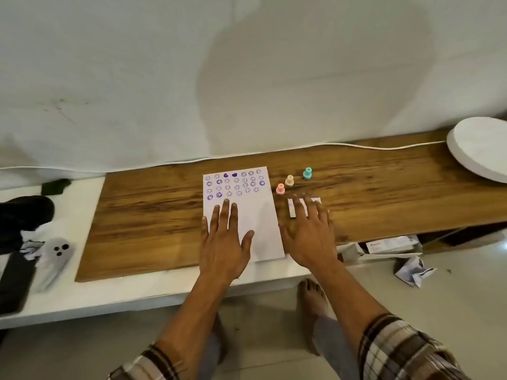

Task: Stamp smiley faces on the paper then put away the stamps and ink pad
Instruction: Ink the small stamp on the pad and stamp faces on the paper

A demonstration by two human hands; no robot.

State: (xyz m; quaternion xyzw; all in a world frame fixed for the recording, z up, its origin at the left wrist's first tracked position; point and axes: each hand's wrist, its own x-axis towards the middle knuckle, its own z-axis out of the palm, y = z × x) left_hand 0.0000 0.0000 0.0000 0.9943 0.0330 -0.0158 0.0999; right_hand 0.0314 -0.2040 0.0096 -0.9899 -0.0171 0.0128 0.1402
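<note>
The left hand (225, 237) lies flat with its fingers spread on the lower half of the paper (263, 231), gripping nothing. Rows of purple smiley faces sit just beyond its fingertips. The sheet's long axis runs away from the person, its stamped end pointing at the wall.

The right hand (310, 234) is open too, its blurred fingers over the ink pad (295, 208), whose long axis runs left to right. The pink stamp (280, 188), the beige stamp (289, 181) and the teal stamp (307, 173) stand upright just beyond those fingers.

Stamping looks mostly done or paused. Next, I judge, the right hand must take up a stamp or the pad.
</note>
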